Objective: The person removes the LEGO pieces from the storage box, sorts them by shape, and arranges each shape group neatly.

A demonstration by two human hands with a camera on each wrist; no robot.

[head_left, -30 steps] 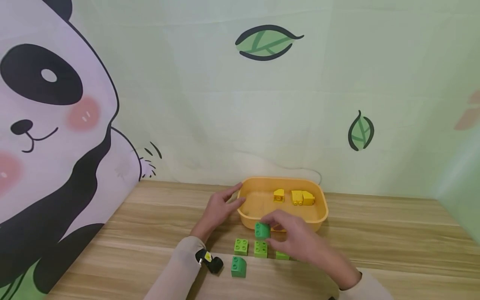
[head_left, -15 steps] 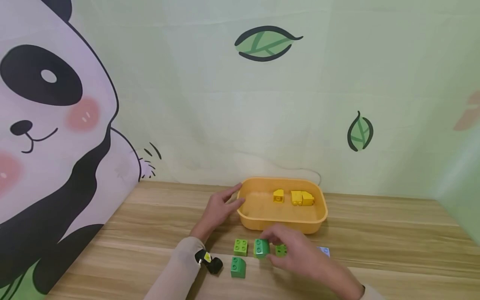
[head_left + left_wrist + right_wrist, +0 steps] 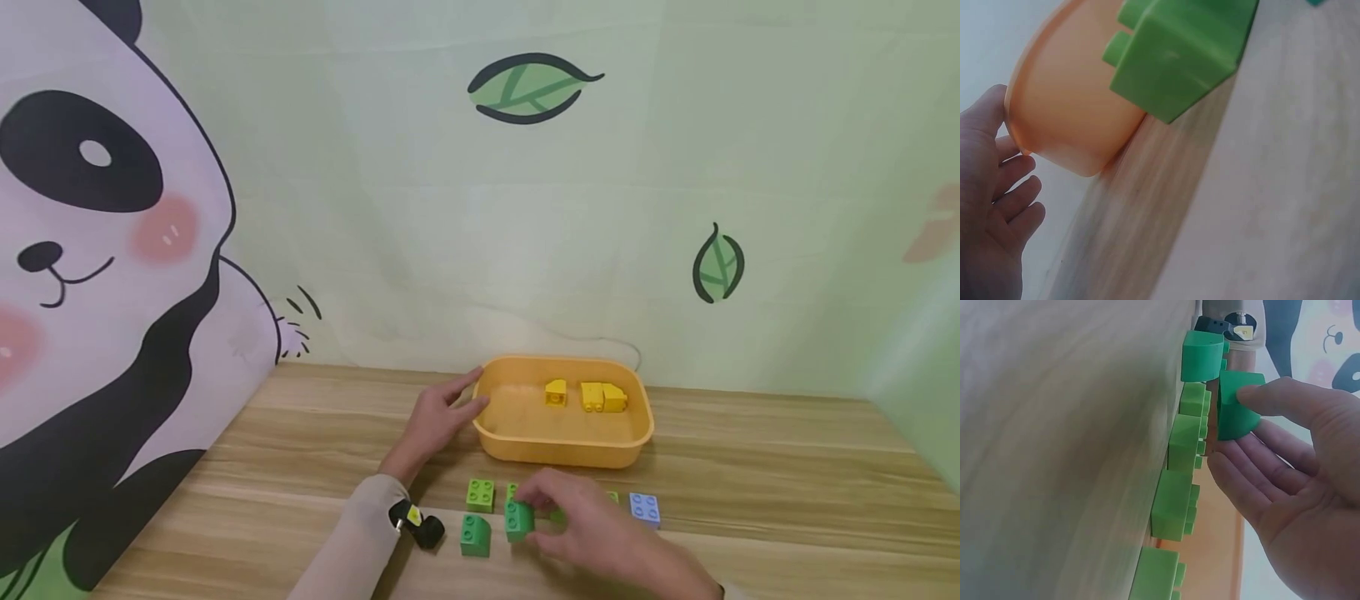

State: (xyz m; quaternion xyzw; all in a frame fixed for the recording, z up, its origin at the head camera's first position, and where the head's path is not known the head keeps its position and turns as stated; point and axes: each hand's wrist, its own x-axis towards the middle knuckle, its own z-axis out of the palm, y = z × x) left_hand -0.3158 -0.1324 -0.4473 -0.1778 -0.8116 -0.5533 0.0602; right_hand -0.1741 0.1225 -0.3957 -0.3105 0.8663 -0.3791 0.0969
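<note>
My right hand point(image 3: 592, 527) pinches a dark green sloped toy brick point(image 3: 517, 522) between thumb and fingers, low over the table. In the right wrist view the held brick point(image 3: 1234, 422) appears apart from the bricks beside it. A matching sloped brick point(image 3: 475, 536) sits just to its left. Behind them is a row of light green bricks point(image 3: 480, 495), partly hidden by the right hand. My left hand point(image 3: 437, 421) rests at the left end of an orange bin point(image 3: 562, 450), fingertips at its rim; the left wrist view shows its fingers loosely bent beside the bin wall point(image 3: 1072, 94).
Inside the bin are several yellow bricks point(image 3: 603, 397). A light blue brick point(image 3: 645, 510) sits right of the green row. Behind the wooden table point(image 3: 780, 467) hangs a green cloth backdrop point(image 3: 375, 208) with a panda and leaves.
The right hand has carried the dark green brick from the bin's front edge toward me, past the light green row. The blue brick has come into view. The left hand keeps its place.
</note>
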